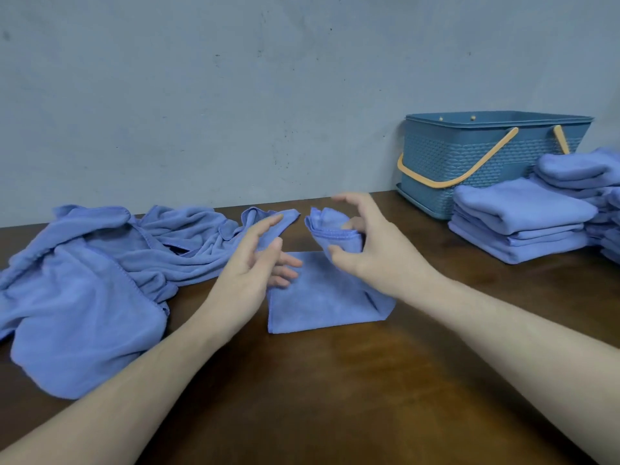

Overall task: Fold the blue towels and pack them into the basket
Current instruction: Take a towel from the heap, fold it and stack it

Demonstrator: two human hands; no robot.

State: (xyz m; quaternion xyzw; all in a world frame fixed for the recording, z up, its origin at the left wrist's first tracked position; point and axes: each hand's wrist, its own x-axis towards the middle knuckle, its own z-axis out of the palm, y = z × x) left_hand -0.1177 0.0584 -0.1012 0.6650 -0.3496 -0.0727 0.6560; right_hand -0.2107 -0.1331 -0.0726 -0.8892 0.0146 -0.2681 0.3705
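Right hand (372, 250) pinches the lifted end of the towel being folded (318, 297): thumb under the bunched hem, middle fingers curled into the cloth, index finger raised clear. The rest of that towel lies flat on the table (335, 397), directly below and between both hands, with a folded edge nearest the wearer.

Left hand (255, 263) is loose, fingers straight-ish and spread, holding nothing. It sits just left of the right hand, over the towel's left edge (contact with the cloth: cannot tell, fingertips are blurred).

Unfolded towels (84, 297) lie in a crumpled heap to the left of the left hand, reaching back to the wall (235, 95). One corner of the heap ends just behind the left fingertips, close to the raised end in the right hand but apart from it.

Folded towels (520, 223) are stacked well to the right of the right hand. A second, taller stack (600, 182) touches it at the frame's right edge.

Basket (469, 156) stands behind those stacks against the wall, blue with tan handles hanging down its front. Its inside is hidden from this angle.
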